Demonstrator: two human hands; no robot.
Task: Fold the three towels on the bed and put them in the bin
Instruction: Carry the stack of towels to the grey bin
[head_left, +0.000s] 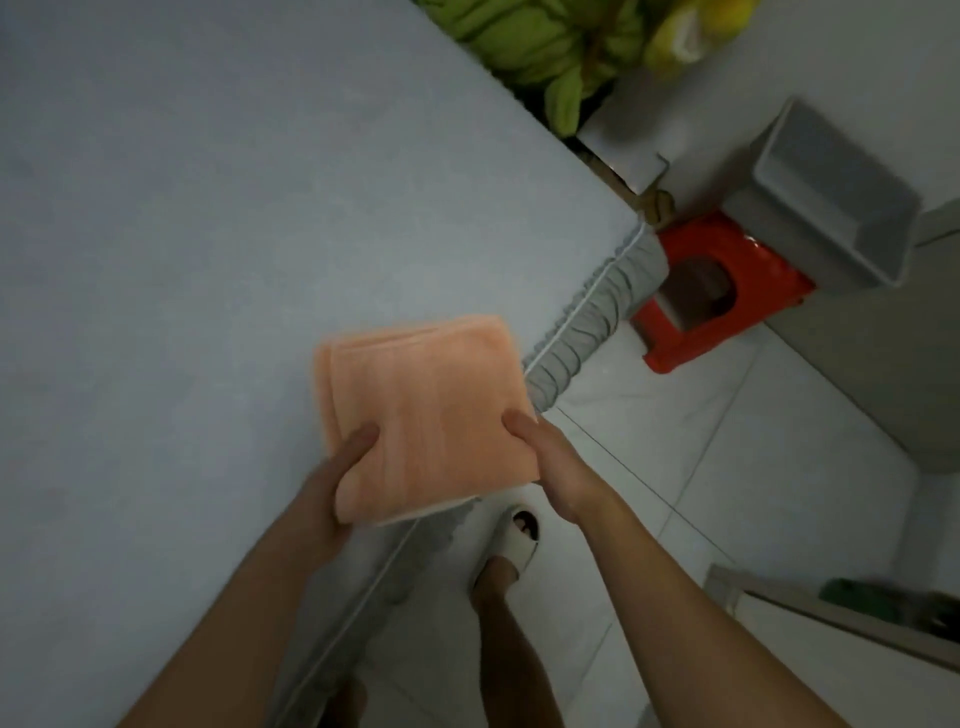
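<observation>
Grey bin (831, 192) on red stool (727, 291)

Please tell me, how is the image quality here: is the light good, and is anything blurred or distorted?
Head view: dim, flat light with no hard shadows; the orange towel and both hands, left and right, look soft; the gray bin is blurred; the wide lens tilts the bed edge and floor lines.

No legible text or labels.

fingers of the left hand (340, 470) hide under the folded towel (421, 415); green bedding (524, 47) runs off the top edge.
</observation>
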